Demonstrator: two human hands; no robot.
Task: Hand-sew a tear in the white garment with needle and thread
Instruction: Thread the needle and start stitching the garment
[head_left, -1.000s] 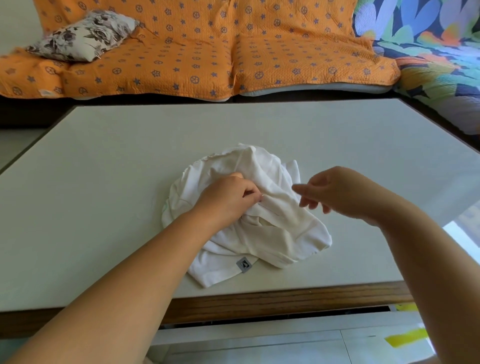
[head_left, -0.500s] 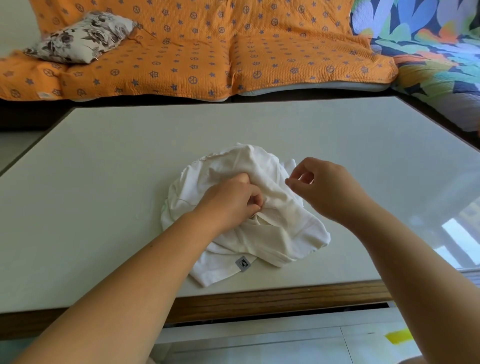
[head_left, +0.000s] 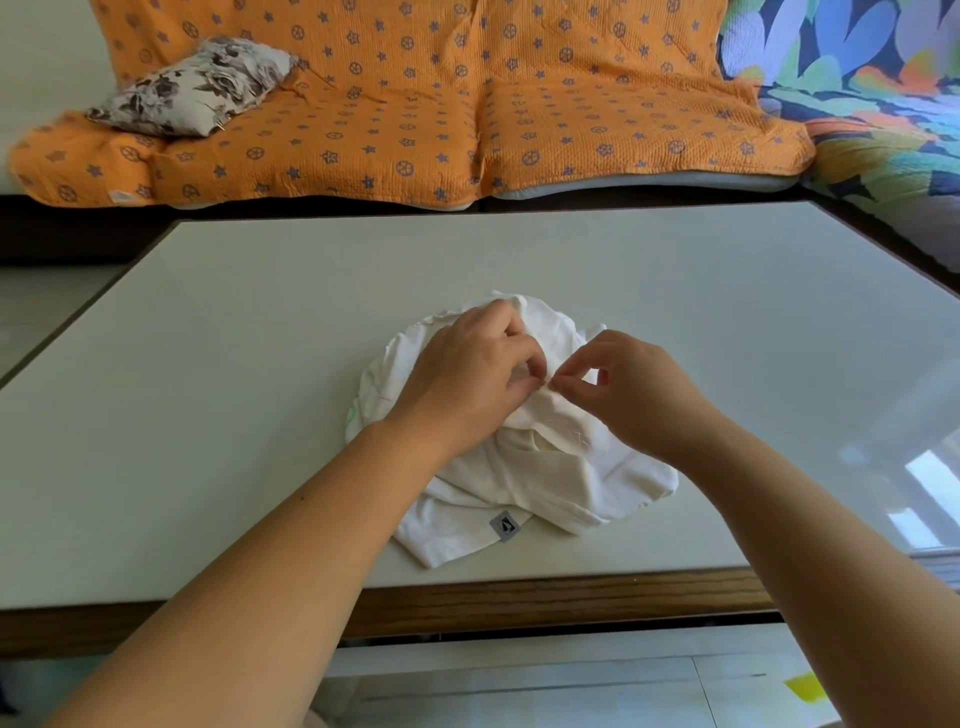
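Nearest, by the desk front edge, the white garment is lying bunched, its grey label facing up. Mid-heap, the left hand is clenching a raised fold, grip curled round the cloth. The right hand is meeting it w/ thumb + forefinger pinched tight at the fold's tip, prob. on the needle, which is too small to see. Faint thread is trailing just below. Looks like a stitch is starting: hold the fold taut, enter close to the tear edge, take small even bites, pull through w/o puckering. Beyond are an orange sofa cover & floral pillow.
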